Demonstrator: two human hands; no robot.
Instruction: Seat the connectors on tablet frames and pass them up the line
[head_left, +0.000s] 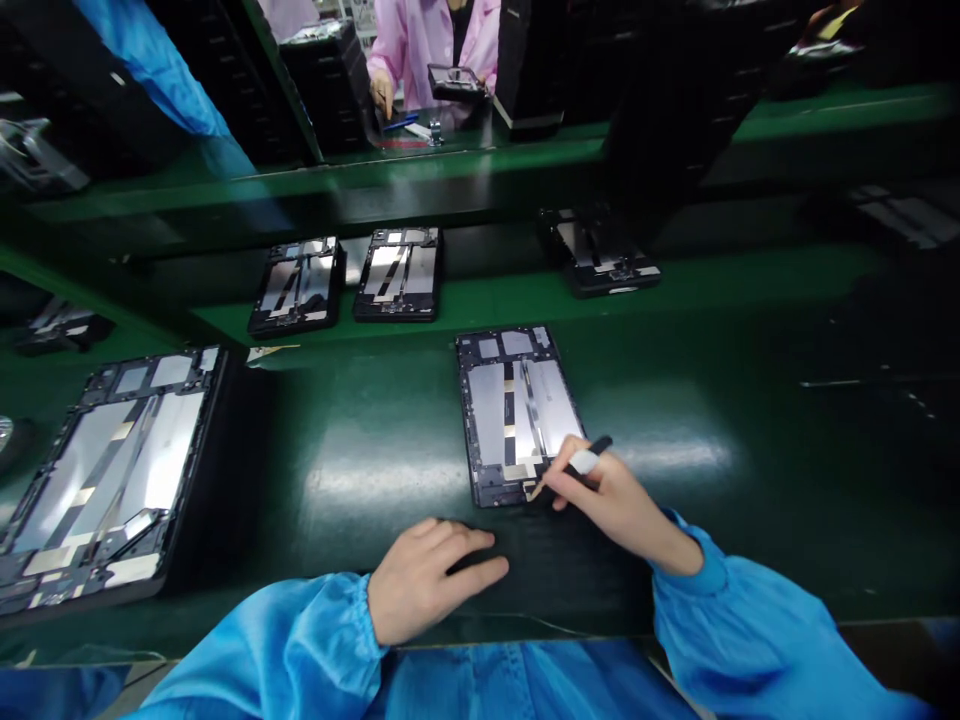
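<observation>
My right hand (611, 500) grips a slim black pen with a white band (583, 461), and its tip meets the lower right corner of a dark tablet frame (517, 400). That frame lies flat on the green bench mat (390, 470), showing silver panels and a central strip with gold tape. My left hand (427, 580) rests on the mat just below the frame, its fingers lightly curled and holding nothing that I can see. Blue sleeves cover both forearms.
A larger tablet frame (105, 480) lies at the left. Several more frames (298, 287) sit on a raised green shelf beyond. Across the line, a person in a pink smock (431, 50) works at a bench, among tall black stacks (330, 85).
</observation>
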